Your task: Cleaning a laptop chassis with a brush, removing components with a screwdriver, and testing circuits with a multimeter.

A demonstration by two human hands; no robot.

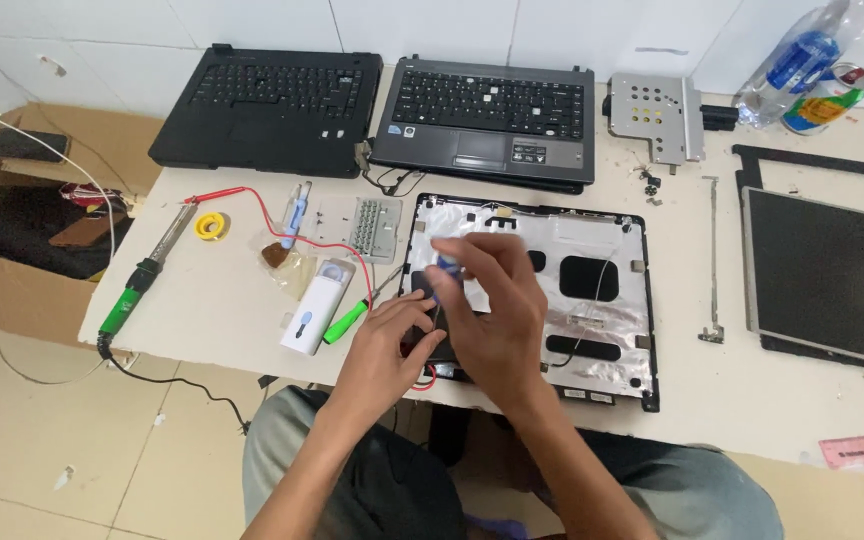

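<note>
your right hand [497, 320] has its fingers closed round a blue-tipped screwdriver [446, 268], upright over the laptop lid shell [607, 255] at the desk's front edge; your left hand [392, 340] lies flat on a dark part there. a slip could gouge the foil or snag the red wire [428, 378].

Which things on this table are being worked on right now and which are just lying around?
In use:
- right hand holding a small blue-handled tool
- left hand
- opened laptop lid shell

Lying about:
- two laptop bases
- soldering iron
- green screwdriver
- screen panel
- plastic bottle
</note>
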